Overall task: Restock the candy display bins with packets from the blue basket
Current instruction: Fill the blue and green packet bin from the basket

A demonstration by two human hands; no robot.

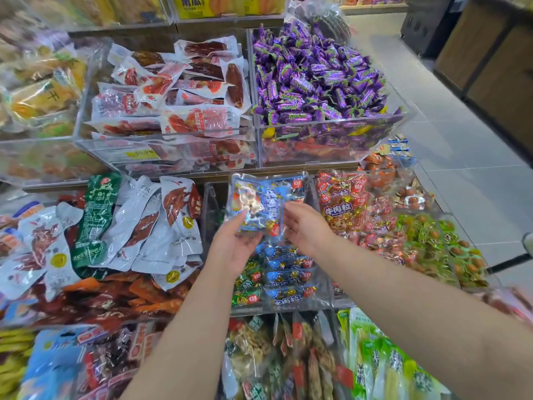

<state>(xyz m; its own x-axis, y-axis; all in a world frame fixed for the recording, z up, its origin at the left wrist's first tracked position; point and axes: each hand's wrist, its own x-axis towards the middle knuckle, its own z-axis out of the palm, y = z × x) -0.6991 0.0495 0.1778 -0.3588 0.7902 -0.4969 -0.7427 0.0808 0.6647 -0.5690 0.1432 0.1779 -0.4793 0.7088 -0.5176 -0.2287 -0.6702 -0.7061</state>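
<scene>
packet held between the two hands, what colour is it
Mostly light blue with shiny clear patches and a small red mark, the packet shows best in the head view.

Pale tiled floor (pixel 450 145), wooden counter (pixel 490 59) at right, bright light

both bare forearms reach forward from the lower edge of the view and angle in toward each other. the left hand (pixel 235 241) is turned palm up, fingers curled, thumb raised and pressing on what its grip holds. the right hand (pixel 307 226) sits just beside it, palm facing left, fingers spread and loosely extended, their tips near the left hand's thumb. whether the right fingers touch anything cannot be told.
</scene>
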